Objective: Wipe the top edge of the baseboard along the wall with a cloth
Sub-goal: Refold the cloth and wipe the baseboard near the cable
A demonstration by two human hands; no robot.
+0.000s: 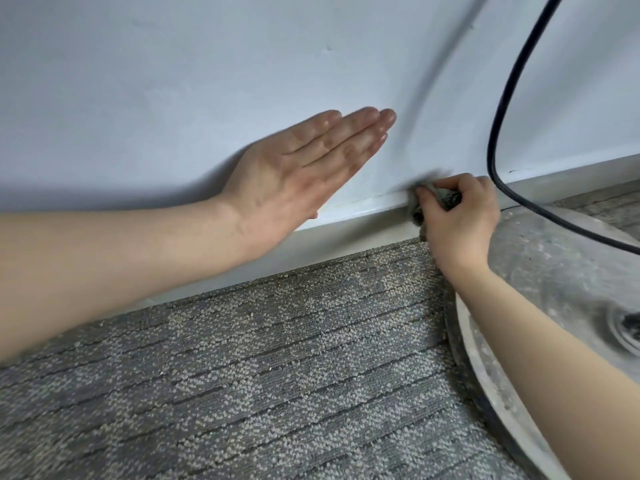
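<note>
Nearest me is the grey carpet (277, 375), and at my right a dusty round base (554, 289) sits on it, close against the baseboard (346, 233). My right hand (457, 216) reaches past that base with its fingers curled tight around a bunched dark cloth (450, 199), pressing the wad onto the top edge of the baseboard where it meets the wall (173, 81).

My left hand (298, 178) lies flat against the wall just above the baseboard. Its fingers are straight and together, it holds nothing, and I take it to be bracing me.

A black cable (498, 116) hangs down the wall and loops over the base, just right of the cloth.

I judge the wiping to be in mid-course. The cloth is on the edge partway along what I can see. A thin dark line shows along the edge left of it, under my left hand, so that stretch probably needs a pass. I cannot tell whether the stretch behind the cable is clean.

The baseboard's long axis runs along the foot of the wall, from lower left to upper right in view. The cloth is a lump with no clear direction.
</note>
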